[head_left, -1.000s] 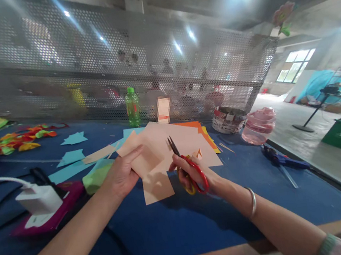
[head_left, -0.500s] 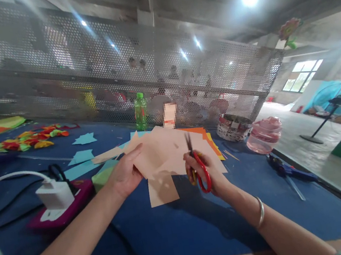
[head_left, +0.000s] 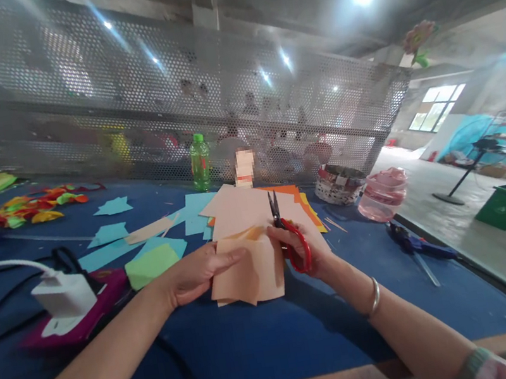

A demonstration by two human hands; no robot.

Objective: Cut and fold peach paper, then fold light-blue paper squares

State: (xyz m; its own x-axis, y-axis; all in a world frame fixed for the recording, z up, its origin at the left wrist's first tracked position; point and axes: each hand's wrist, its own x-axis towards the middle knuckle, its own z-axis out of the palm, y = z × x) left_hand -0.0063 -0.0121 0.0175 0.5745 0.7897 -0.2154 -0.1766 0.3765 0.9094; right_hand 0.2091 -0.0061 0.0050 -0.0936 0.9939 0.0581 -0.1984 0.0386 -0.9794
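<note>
My left hand (head_left: 199,275) presses its fingers onto a folded piece of peach paper (head_left: 247,273), gripping it near the table. My right hand (head_left: 297,248) holds red-handled scissors (head_left: 297,248) with the dark blades pointing up and closed or nearly so, right beside the paper's right edge. Behind the folded piece lies a larger peach sheet (head_left: 249,210) over orange paper (head_left: 282,190) and yellow paper (head_left: 315,215). Cyan paper cut-outs (head_left: 112,253) and a green paper piece (head_left: 152,265) lie left of my left hand.
The blue tabletop (head_left: 239,345) holds a white charger (head_left: 63,295) on a magenta case, a black cable, a green bottle (head_left: 200,162), a woven basket (head_left: 339,183), a pink jar (head_left: 383,196), a blue glue gun (head_left: 409,240) and colourful paper scraps (head_left: 21,212). A perforated metal screen (head_left: 171,100) stands behind.
The peach paper has come down from a raised, tilted hold to lie lower and nearer me. My left hand shifted right across it. The scissors now stand more upright.
</note>
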